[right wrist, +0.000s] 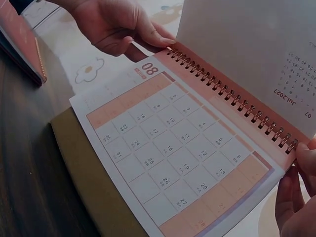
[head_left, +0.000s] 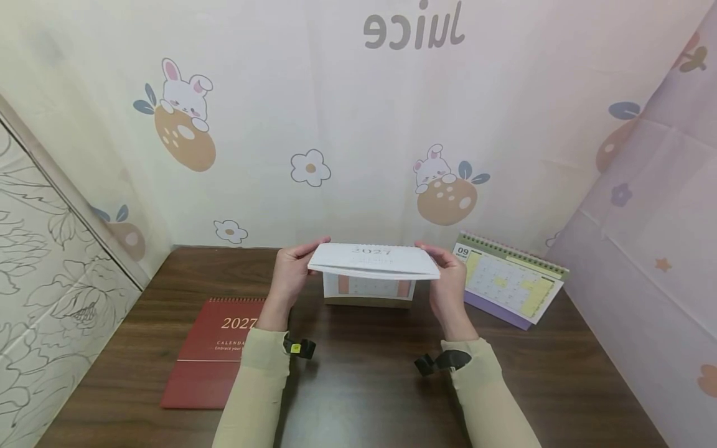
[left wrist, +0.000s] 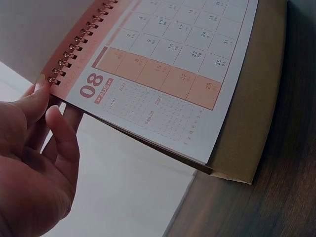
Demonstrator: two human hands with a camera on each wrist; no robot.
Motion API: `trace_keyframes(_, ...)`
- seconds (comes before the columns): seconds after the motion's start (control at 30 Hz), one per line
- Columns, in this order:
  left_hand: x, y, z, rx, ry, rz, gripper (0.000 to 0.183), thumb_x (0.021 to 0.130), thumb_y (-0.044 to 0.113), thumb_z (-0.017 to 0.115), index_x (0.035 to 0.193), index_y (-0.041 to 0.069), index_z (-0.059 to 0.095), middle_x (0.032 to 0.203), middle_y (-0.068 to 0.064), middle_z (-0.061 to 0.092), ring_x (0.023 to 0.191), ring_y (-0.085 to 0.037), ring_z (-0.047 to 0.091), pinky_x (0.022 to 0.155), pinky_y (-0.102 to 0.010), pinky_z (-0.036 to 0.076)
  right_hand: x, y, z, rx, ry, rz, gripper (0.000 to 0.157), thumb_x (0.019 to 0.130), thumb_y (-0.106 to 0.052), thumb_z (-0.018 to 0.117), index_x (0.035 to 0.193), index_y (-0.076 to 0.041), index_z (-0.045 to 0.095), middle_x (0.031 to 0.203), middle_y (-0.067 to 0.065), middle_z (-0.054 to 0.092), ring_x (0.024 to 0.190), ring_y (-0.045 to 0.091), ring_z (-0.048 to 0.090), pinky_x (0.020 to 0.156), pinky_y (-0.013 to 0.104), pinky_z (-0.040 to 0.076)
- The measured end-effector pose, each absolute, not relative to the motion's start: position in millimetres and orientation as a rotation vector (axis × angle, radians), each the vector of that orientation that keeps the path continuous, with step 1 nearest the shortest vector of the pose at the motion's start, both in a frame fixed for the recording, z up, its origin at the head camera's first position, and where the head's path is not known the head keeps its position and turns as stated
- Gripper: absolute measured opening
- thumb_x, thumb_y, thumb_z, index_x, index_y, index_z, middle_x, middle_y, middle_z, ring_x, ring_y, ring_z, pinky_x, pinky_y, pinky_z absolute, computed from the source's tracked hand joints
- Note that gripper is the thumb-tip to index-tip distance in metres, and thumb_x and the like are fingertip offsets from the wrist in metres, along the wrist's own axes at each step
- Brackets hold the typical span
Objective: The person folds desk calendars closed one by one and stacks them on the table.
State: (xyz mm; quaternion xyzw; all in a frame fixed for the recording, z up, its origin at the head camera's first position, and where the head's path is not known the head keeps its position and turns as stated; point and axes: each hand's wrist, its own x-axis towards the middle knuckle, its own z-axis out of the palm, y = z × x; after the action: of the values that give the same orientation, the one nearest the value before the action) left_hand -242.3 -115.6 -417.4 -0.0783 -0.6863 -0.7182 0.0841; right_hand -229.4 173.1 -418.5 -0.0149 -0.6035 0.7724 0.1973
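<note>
White calendar (head_left: 372, 261) is up between left hand (head_left: 288, 270) and right hand (head_left: 450, 281), both pinching its coiled edge (right wrist: 232, 100); only wrist cams catch its "08" (left wrist: 91, 86).

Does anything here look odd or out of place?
Yes: the word "Juice" on the backdrop reads backwards, though the "2027" on the red calendar reads normally. The green-topped calendar also stands askew beside the right hand.
</note>
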Motion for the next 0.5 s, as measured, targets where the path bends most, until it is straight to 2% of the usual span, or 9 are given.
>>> trace_keyframes(0.13, -242.5, -114.3, -419.2, -0.262, -1.992, -2.197, 0.026, 0.096, 0.008, 0.066, 0.122, 0.004, 0.07, 0.121, -0.007, 0.069, 0.115, -0.016, 0.064, 0.088, -0.025, 0.053, -229.9, 174.0, -422.8, -0.025, -1.68, 2.159, 0.012, 0.092, 0.005, 0.066, 0.098, 0.001, 0.076, 0.102, 0.004, 0.075, 0.099, 0.021, 0.068, 0.073, 0.026, 0.056)
trace_keyframes(0.2, -242.7, -114.0, -420.4, -0.26, -1.973, -2.219, 0.026, 0.096, 0.008, 0.066, 0.121, 0.004, 0.07, 0.121, -0.007, 0.069, 0.117, -0.017, 0.063, 0.09, -0.026, 0.052, -230.6, 174.2, -424.6, -0.009, -1.662, 2.161, 0.012, 0.092, 0.005, 0.066, 0.098, 0.001, 0.076, 0.102, 0.004, 0.075, 0.098, 0.021, 0.069, 0.073, 0.026, 0.056)
trace_keyframes(0.3, -242.7, -113.8, -422.1, -0.262, -1.975, -2.214, 0.027, 0.095, 0.007, 0.067, 0.121, 0.005, 0.07, 0.121, -0.006, 0.07, 0.118, -0.018, 0.063, 0.089, -0.027, 0.053, -230.7, 174.3, -426.4, -0.006, -1.652, 2.156, 0.011, 0.092, 0.004, 0.067, 0.098, 0.001, 0.076, 0.102, 0.004, 0.075, 0.097, 0.021, 0.069, 0.072, 0.026, 0.055)
trace_keyframes(0.5, -241.7, -115.0, -426.2, -0.231, -2.057, -2.119, 0.025, 0.096, 0.009, 0.066, 0.12, 0.011, 0.073, 0.121, -0.001, 0.07, 0.11, -0.018, 0.066, 0.077, -0.028, 0.057, -232.3, 177.7, -431.0, -0.07, -1.733, 2.085, 0.009, 0.091, -0.004, 0.072, 0.096, -0.007, 0.079, 0.101, 0.0, 0.076, 0.093, 0.015, 0.069, 0.07, 0.023, 0.053)
